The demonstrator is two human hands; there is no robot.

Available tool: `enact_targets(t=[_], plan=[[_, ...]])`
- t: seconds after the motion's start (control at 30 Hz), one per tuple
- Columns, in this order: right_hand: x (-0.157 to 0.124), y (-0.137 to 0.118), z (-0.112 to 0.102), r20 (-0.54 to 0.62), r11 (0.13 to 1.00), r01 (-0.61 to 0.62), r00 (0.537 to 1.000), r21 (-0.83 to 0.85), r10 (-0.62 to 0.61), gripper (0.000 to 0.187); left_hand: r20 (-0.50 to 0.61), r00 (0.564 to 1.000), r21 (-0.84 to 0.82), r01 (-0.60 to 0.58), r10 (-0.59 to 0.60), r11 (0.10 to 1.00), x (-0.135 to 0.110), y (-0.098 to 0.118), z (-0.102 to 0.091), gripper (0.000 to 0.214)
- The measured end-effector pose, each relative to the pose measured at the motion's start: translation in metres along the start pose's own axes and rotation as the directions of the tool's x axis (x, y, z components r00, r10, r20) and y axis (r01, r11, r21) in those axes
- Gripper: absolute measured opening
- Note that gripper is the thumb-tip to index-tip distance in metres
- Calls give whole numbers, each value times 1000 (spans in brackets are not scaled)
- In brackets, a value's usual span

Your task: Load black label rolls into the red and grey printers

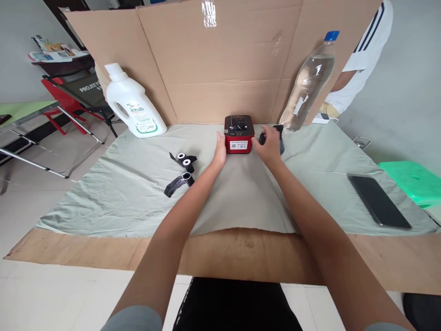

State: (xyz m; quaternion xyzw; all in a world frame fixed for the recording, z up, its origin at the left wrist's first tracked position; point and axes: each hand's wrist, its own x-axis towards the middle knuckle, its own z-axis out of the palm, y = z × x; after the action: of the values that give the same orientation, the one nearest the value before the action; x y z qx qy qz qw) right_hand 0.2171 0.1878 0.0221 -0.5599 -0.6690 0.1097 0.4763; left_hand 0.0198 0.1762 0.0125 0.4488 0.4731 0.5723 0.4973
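Cardboard (220, 59) walls off the far side of the desk (248, 253); pale green cloth (241, 197) over most of the top, slightly creased. Jug (136, 108) at the far left, water bottle (312, 82) leaning at the far right, both up against the board. Phone (379, 202) lies near the right edge.

Red box (239, 134), black-topped, sits upright on the cloth at far centre, just in front of the cardboard. Three black rolls (188, 167) with pale cores lie nearer, left of the left forearm.

Handling, as I judge it: left palm should brace the box lightly, enough to stop sliding without tipping it. Right hand does best to work low and close, thumb clear of the label, freeing the dark item (262, 138) without knocking the box.

Pose: both arms reach well forward, converging on the box. Left hand (220, 149) upright along its left side, fingers together, not wrapped round anything. Right hand (270, 146) palm-down just right of the box, thumb towards its near right corner, fingers curled over the dark item; cannot tell whether they are clamped on it.
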Motion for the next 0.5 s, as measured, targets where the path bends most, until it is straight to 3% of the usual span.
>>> enact_targets(t=[0.03,0.1,0.2,0.27,0.4,0.5], plan=[[-2,-1,-7,-102,996,-40,994,-82,32,68,-20,998,158,-54,58,986,-14,-5,-3,61],[-4,0,-17,-200,959,-186,969,-212,144,83,57,993,434,-122,108,893,-45,-13,-9,70],[-5,3,-21,-110,842,-392,919,-369,379,108,303,951,697,-262,57,668,-90,-16,-13,80],[-7,4,-20,-45,796,-424,891,-432,451,107,427,903,789,-347,-47,508,-114,-12,-13,80],[-31,-4,-26,-76,815,-355,929,-457,362,103,555,806,824,-497,-207,272,-150,-3,-13,71],[-68,-19,-43,-67,868,-273,960,-415,271,113,603,775,792,-551,-192,262,-166,0,-15,69]])
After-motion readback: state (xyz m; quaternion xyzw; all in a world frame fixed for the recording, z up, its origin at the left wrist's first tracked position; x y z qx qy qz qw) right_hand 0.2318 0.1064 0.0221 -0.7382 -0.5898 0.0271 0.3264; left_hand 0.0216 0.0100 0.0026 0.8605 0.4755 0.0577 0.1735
